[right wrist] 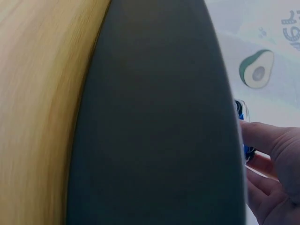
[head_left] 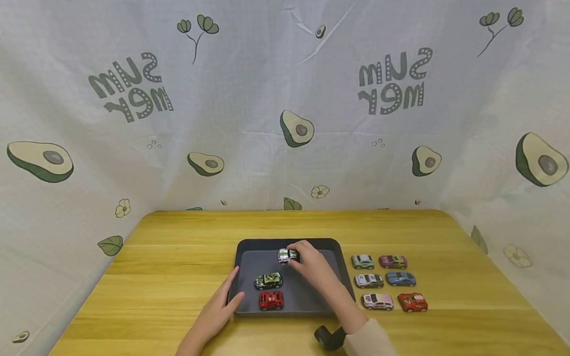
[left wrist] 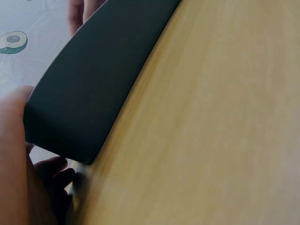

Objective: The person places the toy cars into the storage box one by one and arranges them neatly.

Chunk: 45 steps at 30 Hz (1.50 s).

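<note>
My right hand pinches a white and green toy car between thumb and fingers over the back middle of a dark grey tray. In the right wrist view, the tray wall partly hides that car. My left hand holds the tray's left side near the front corner, thumb over the rim and fingers along the outer wall. Within the tray, a black and green camouflage toy car stands behind a red toy car, both left of the middle.
Right of the tray, several toy cars stand in two columns on the wooden table, among them a blue one and a red one. A black rounded object is beside my right wrist. An avocado-print curtain hangs behind.
</note>
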### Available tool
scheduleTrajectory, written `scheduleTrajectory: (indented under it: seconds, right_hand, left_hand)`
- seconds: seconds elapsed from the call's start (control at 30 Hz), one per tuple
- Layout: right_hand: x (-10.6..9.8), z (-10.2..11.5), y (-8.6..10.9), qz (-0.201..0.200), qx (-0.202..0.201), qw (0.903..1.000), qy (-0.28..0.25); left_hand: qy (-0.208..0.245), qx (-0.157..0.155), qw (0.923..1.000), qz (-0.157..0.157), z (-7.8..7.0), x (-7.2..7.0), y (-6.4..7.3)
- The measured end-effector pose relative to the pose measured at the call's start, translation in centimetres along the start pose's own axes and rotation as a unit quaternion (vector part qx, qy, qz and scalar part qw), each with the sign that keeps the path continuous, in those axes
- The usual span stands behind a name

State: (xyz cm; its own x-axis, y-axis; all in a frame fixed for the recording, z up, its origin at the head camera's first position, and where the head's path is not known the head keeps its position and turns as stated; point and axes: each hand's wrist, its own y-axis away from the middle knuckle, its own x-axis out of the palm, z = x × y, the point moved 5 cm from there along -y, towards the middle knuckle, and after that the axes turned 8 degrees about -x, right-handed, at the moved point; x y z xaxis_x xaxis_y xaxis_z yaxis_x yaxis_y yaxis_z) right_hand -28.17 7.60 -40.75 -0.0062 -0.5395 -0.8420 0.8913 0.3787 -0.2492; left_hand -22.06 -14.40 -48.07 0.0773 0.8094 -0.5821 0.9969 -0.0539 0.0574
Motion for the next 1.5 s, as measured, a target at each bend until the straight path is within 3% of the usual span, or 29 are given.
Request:
scheduleTrajectory:
  seconds: [0.17,0.43,0.97,1.5]
  right_hand:
    - [1.0,0.7,-0.5,0.022,0.001,0.9997,0.007]
    - [2.0,1.6,-1.6,0.032,-0.032,0.9967,0.068]
    - [3.7,1.8,-3.0,0.059,-0.044,0.9912,0.109]
    - [5.0,1.7,-3.5,0.085,-0.040,0.9889,0.116]
  left_hand:
    - [-0.003,0.000,1.0000,0.000,0.0,0.1,0.1]
    - [-0.008,0.006,0.9999,-0.011,0.0,-0.1,0.2]
    - [-0.005,0.002,0.9999,-0.009,0.0,-0.1,0.1]
    - [-0.006,-0.004,1.0000,0.000,0.0,-0.1,0.1]
